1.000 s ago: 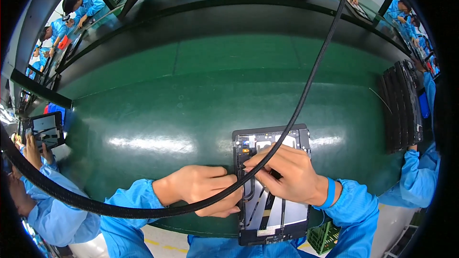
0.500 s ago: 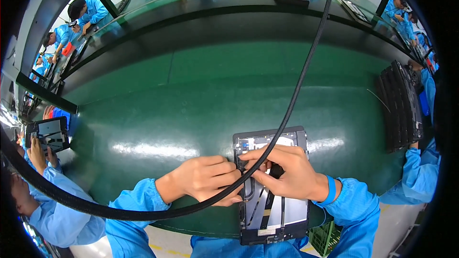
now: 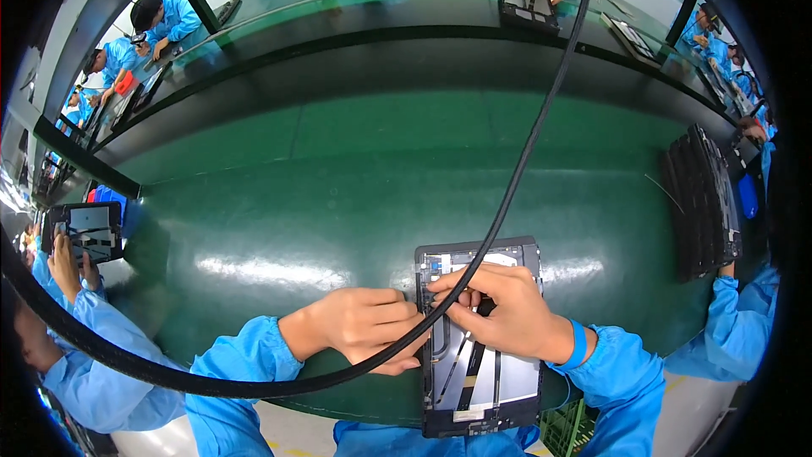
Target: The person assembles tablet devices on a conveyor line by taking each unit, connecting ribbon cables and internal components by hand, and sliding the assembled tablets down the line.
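An opened tablet [image 3: 507,377] lies at the near edge of the green table, its inner silver plates, dark strips and small parts showing. My left hand [image 3: 359,326] is at the tablet's left edge with its fingers bent and pressed together; whatever is between them is hidden. Over the upper part of the tablet, my right hand [image 3: 512,313] pinches with thumb and forefinger close to the left edge. What it grips is too small to name. A thick black cable [image 3: 507,203] passes in front of both hands and covers some fingertips. The right wrist wears a blue band [image 3: 578,344].
A stack of black tablet-like casings [image 3: 702,203] stands at the right table edge. At left, a person holds another opened tablet [image 3: 89,233]. Across the dark divider [image 3: 381,59], people in blue work on devices. A green crate [image 3: 565,427] sits below the table edge.
The whole view has shifted slightly, so the scene sits lower. Both my hands stay in nearly the same pose at the tablet. Across the divider, a person's hand has moved on a device.
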Demonstrator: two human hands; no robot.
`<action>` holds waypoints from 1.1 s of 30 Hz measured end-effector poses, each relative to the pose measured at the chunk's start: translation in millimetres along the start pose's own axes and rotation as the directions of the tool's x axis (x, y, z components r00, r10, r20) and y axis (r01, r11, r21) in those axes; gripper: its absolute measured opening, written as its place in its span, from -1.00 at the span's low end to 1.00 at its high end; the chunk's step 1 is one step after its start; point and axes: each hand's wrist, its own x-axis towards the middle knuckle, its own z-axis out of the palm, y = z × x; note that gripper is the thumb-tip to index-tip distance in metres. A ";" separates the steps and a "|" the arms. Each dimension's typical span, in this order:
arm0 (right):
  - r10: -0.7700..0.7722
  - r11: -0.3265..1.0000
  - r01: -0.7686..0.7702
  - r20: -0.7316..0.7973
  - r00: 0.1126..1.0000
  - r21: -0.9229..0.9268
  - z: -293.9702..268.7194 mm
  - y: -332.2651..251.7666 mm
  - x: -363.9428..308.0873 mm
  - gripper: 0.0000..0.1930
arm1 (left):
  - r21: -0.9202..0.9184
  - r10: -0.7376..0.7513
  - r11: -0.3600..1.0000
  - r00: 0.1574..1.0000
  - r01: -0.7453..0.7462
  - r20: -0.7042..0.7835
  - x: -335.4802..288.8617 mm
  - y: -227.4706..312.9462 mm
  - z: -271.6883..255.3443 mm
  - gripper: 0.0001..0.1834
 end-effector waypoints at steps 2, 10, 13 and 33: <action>0.002 1.000 -0.002 0.000 1.000 -0.007 -0.2 0.2 0.6 -0.72 | -0.004 -0.006 1.000 1.000 0.006 -0.010 1.3 -1.4 2.2 -0.71; 0.161 0.984 -0.165 0.064 0.985 0.072 -3.6 -5.1 16.5 -0.69 | 0.034 -0.049 0.998 0.998 0.048 0.030 5.6 -13.1 -1.8 -0.68; 0.175 0.983 -0.177 0.060 0.983 0.039 -4.9 0.2 15.6 -0.67 | 0.055 -0.039 0.998 0.999 0.037 0.029 2.9 -15.9 0.0 -0.66; 0.294 0.934 -0.295 0.036 0.955 0.199 -4.2 -5.3 15.9 -0.61 | -0.004 -0.107 0.994 0.994 0.107 0.014 -2.8 -11.1 -1.4 -0.68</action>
